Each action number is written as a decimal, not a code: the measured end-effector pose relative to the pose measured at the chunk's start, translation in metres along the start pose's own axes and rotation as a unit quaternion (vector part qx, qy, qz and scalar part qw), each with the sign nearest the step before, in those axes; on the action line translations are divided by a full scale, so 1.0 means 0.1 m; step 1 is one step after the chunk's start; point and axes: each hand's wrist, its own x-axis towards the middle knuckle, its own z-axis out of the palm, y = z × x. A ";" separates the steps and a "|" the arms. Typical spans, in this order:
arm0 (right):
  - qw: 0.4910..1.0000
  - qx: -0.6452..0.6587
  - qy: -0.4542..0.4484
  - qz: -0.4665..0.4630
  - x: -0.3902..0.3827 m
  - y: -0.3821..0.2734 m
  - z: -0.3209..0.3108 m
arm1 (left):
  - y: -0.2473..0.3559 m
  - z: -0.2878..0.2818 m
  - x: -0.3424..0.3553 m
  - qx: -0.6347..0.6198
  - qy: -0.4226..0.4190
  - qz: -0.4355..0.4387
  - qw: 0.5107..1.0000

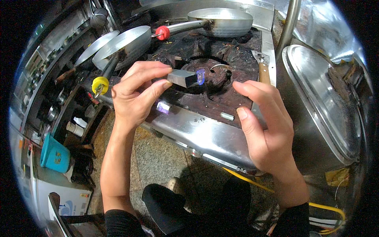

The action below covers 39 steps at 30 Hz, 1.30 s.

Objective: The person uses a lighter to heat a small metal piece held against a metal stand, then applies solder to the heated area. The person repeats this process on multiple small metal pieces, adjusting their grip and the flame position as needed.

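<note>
My left hand (136,93) pinches a flat silver metal piece (179,78) with a translucent purple part (200,77) at its right end, held over the blackened burner (211,89) of a steel stove (197,130). My right hand (264,122) is raised right of it with fingers apart and nothing visible between them. A purple-and-silver object (163,107) lies below my left hand on the stove's front. A small pale cylinder (227,116) lies beside my right thumb. A wooden-handled blade (263,71) lies partly hidden behind my right hand.
Metal pans (221,25) with red and yellow handle tags stand at the back and left (118,47). A lidded steel container (319,102) is at the right. Shelves with pots, a blue basket (54,154) and a yellow hose (248,181) surround the stove.
</note>
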 end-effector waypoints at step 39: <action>1.000 0.013 -0.009 0.004 -0.01 0.02 -0.03 | 0.00 0.04 -0.03 -0.004 0.043 -0.030 0.999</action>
